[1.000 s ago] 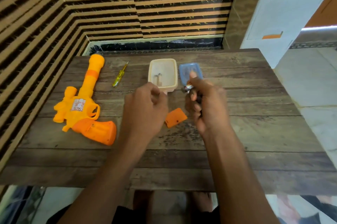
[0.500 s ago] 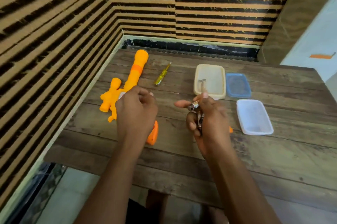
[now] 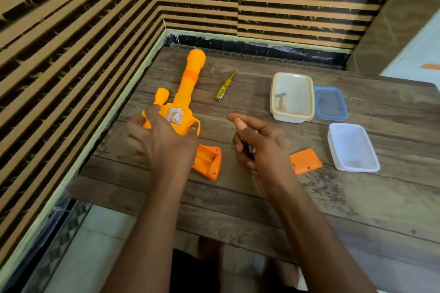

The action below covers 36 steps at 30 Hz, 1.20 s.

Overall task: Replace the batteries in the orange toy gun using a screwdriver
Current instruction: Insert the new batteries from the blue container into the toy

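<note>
Under the left hand [image 3: 164, 140], the toy gun [image 3: 183, 102] is smooth, matt orange plastic with a scuffed sticker. The worktop [image 3: 238, 197] is rough, weathered wood. Beyond the hands, the screwdriver [image 3: 225, 85] has a glossy clear yellow plastic handle. The batteries [image 3: 250, 149] in the right hand [image 3: 259, 147] glint like metal. Right of it, the white box [image 3: 352, 147] is cloudy plastic.

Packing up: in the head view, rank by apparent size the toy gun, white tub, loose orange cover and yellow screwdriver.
1. toy gun
2. white tub
3. orange cover and screwdriver: unsure, cover partly hidden.
</note>
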Tool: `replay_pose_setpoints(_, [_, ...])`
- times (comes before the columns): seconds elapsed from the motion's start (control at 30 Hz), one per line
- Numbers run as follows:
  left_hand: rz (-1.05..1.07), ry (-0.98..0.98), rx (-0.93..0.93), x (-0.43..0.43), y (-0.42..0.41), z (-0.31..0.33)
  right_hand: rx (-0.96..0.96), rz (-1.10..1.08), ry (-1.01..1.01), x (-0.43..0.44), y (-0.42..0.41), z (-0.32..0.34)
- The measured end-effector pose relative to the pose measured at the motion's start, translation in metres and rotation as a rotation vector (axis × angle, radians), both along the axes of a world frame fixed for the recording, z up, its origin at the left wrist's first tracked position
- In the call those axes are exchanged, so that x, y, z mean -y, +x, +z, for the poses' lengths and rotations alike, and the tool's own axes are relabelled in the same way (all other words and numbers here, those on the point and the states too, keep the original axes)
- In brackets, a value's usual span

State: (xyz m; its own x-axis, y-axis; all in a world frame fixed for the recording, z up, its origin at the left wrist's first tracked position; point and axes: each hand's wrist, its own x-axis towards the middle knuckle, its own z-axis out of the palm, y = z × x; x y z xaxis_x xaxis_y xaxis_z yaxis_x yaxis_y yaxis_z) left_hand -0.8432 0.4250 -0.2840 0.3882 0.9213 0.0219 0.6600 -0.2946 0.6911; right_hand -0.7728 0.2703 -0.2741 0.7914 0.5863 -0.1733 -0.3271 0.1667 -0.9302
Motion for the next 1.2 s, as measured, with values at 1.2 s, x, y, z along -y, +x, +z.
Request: replay_pose_setpoints(1.2, [0.070, -0.227, 0.363, 0.019, 0.015, 0.005, 1.160, 0.179, -0.594, 0.018, 0.003, -0.002])
